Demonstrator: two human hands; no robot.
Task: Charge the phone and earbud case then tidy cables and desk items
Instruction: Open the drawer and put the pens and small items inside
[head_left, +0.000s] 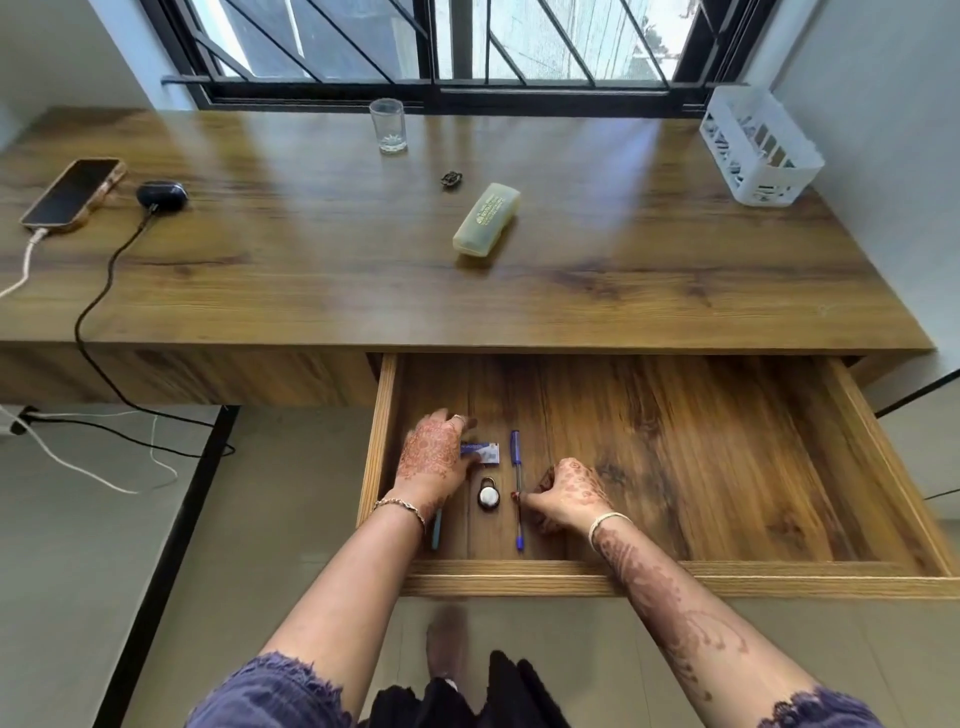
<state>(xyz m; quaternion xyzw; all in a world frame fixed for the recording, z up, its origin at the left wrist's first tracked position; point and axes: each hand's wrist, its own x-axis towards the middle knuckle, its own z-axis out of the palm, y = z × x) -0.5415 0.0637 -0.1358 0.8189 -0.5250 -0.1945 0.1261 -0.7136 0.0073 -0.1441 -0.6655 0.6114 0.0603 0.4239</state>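
- My right hand (569, 496) is nearest, fingers curled under, thumb and forefinger pinching the thin clear barrel of a blue pen (516, 488) that lies lengthwise on the drawer (675, 569) floor.
- Just left of the pen sits a small round padlock (489, 496), dark body with a shiny metal face.
- My left hand (434, 457) lies palm down, fingers stretched, resting on the left end of a small blue-and-white packet (485, 453); my wrist hides most of a second pen (436, 531).
- The drawer is open, grained wood with pale edges.
- On the desk (311, 291), a yellowish translucent oblong case (487, 220), a small dark clip (452, 179) and a clear glass (388, 126).
- Far left, the phone (75, 193) on a white cable (26, 260), the dark rounded earbud case (161, 195) on a black cable (104, 291).
- Far right, a white slotted plastic basket (758, 145).
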